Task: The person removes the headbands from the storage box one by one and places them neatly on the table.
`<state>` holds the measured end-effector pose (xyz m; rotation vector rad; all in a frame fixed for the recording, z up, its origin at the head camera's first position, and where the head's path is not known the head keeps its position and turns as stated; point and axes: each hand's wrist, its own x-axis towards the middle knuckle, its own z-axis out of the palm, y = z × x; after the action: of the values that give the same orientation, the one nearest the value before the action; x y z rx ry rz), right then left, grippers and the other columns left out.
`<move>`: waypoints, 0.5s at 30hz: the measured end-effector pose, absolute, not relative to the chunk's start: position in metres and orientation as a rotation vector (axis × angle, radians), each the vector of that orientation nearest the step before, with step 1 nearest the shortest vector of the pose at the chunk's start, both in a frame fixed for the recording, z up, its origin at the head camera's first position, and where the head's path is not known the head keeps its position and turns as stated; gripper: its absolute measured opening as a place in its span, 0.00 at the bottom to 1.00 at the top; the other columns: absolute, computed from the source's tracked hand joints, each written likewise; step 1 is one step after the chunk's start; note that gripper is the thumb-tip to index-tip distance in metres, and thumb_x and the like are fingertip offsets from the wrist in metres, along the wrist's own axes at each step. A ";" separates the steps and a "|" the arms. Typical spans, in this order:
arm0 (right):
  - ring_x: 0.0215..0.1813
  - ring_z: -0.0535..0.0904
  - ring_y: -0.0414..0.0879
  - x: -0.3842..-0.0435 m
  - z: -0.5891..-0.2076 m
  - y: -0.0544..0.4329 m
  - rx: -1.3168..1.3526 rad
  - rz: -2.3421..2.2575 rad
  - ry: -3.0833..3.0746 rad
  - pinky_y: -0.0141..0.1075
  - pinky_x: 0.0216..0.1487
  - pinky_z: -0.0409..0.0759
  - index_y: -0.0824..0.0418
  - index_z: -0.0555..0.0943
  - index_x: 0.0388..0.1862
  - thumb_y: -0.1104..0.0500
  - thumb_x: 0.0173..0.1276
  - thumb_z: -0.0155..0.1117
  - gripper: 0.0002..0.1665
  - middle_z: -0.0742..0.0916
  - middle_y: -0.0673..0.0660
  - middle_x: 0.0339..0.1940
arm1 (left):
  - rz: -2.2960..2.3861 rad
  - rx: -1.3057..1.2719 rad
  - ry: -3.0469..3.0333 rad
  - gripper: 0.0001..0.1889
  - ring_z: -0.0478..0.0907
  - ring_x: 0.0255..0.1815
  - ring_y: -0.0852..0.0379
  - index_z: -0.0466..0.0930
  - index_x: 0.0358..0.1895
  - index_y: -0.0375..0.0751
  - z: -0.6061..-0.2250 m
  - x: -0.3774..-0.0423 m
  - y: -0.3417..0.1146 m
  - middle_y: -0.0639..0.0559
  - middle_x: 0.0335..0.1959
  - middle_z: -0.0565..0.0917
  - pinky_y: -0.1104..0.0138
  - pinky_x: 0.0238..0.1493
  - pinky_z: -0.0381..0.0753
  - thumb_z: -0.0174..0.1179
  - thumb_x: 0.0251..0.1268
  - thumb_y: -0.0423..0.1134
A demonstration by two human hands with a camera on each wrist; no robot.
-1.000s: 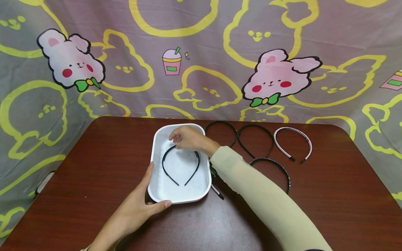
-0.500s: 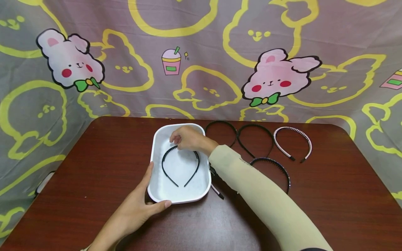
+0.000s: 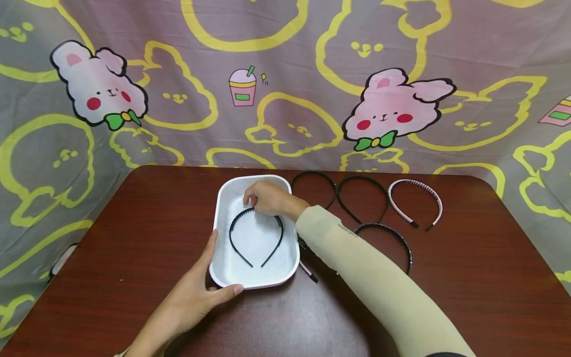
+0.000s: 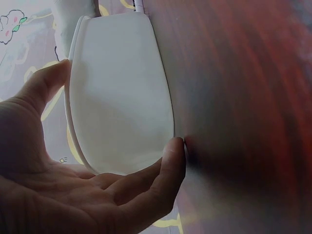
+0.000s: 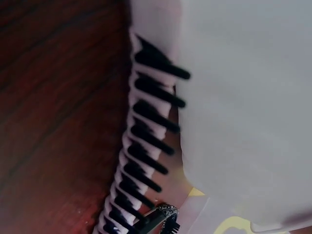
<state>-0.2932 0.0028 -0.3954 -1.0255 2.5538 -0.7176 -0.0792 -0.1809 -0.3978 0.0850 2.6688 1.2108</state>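
A white plastic basin [image 3: 257,240] stands on the table, and a black toothed headband [image 3: 231,238] lies inside with its two ends toward me. My left hand [image 3: 194,300] grips the near left corner, thumb on the rim. The left wrist view shows its fingers curled against the outer wall of the basin [image 4: 117,87]. My right hand [image 3: 266,198] reaches into the far part and pinches the top of the black headband; its fingertips are partly hidden. The right hand does not show in the right wrist view, where a pale pink headband [image 5: 127,161] lies beside the basin wall.
To the right lie two black headbands [image 3: 363,177], a pink-white headband [image 3: 415,184] and a dark beaded headband [image 3: 408,248]. A pale headband's end [image 3: 309,271] shows beside the basin, partly hidden. Behind the table [image 3: 134,248] hangs a patterned cloth [image 3: 285,59].
My right hand has shifted slightly to the right and toward me, and the black headband has slid a little toward me in the basin. The left hand and the basin have barely moved.
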 end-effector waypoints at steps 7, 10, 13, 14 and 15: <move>0.43 0.78 0.45 -0.292 -0.395 0.004 -1.033 -0.673 2.579 0.29 0.46 0.74 0.64 0.89 0.47 0.80 0.59 0.55 0.24 0.87 0.58 0.39 | 1.232 0.104 2.680 0.66 0.65 0.78 0.43 0.32 0.87 0.54 -0.399 -0.080 -0.181 0.40 0.87 0.52 0.44 0.73 0.68 0.77 0.58 0.58; 0.43 0.77 0.45 -0.291 -0.394 0.004 -1.020 -0.674 2.581 0.29 0.46 0.74 0.64 0.89 0.47 0.80 0.60 0.55 0.24 0.87 0.58 0.39 | 1.235 0.110 2.679 0.66 0.64 0.78 0.43 0.32 0.87 0.54 -0.399 -0.080 -0.181 0.40 0.87 0.51 0.45 0.73 0.68 0.76 0.59 0.58; 0.43 0.77 0.45 -0.290 -0.393 0.003 -1.018 -0.702 2.573 0.29 0.45 0.73 0.64 0.89 0.47 0.80 0.61 0.54 0.25 0.86 0.58 0.38 | 1.236 0.113 2.676 0.66 0.64 0.78 0.43 0.31 0.87 0.55 -0.399 -0.079 -0.181 0.40 0.87 0.51 0.45 0.73 0.68 0.77 0.59 0.58; 0.42 0.77 0.45 -0.290 -0.393 0.003 -1.021 -0.716 2.569 0.29 0.44 0.72 0.65 0.89 0.47 0.81 0.61 0.53 0.25 0.86 0.58 0.38 | 1.242 0.116 2.673 0.67 0.64 0.78 0.42 0.31 0.87 0.55 -0.399 -0.079 -0.182 0.40 0.87 0.50 0.44 0.73 0.68 0.77 0.59 0.57; 0.42 0.77 0.45 -0.290 -0.393 0.003 -1.029 -0.730 2.567 0.28 0.44 0.72 0.65 0.89 0.47 0.81 0.61 0.52 0.25 0.86 0.58 0.37 | 1.238 0.111 2.674 0.67 0.64 0.78 0.42 0.31 0.87 0.55 -0.399 -0.079 -0.182 0.40 0.87 0.50 0.44 0.73 0.67 0.77 0.59 0.58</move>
<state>-0.2898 0.0030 -0.3931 -1.0287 2.5665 -0.7296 -0.0794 -0.1815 -0.3992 0.1111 2.6740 1.2383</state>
